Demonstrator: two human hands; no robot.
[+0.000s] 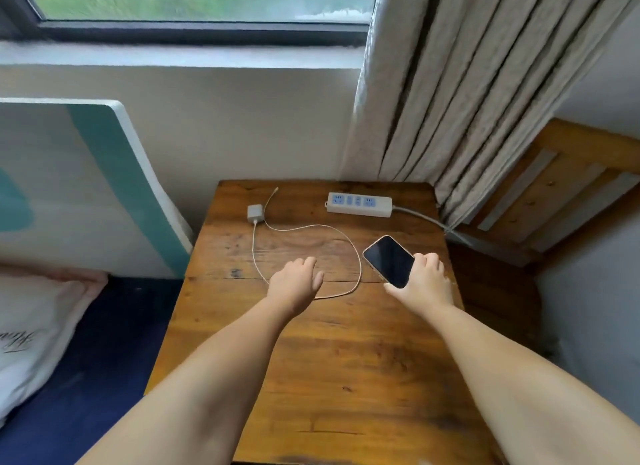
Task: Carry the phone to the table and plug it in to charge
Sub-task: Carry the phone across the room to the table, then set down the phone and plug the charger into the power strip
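A phone [388, 259] with a dark screen and pale edge lies face up over the right part of the wooden table [346, 360]. My right hand [427, 283] grips its near end, thumb on one side and fingers on the other. A white charger brick [255, 213] rests at the table's back left, and its thin pale cable [356, 257] loops across the middle, its free plug end [275, 189] near the back edge. My left hand [296, 281] hovers over the cable loop, fingers loosely curled and holding nothing. A white power strip [360, 204] sits at the back right.
A grey curtain [467, 84] hangs behind the table's right corner, with a wooden slatted frame [554, 194] to its right. A bed with a white pillow [31, 329] and dark blue sheet [86, 378] lies left. A window [194, 0] is above.
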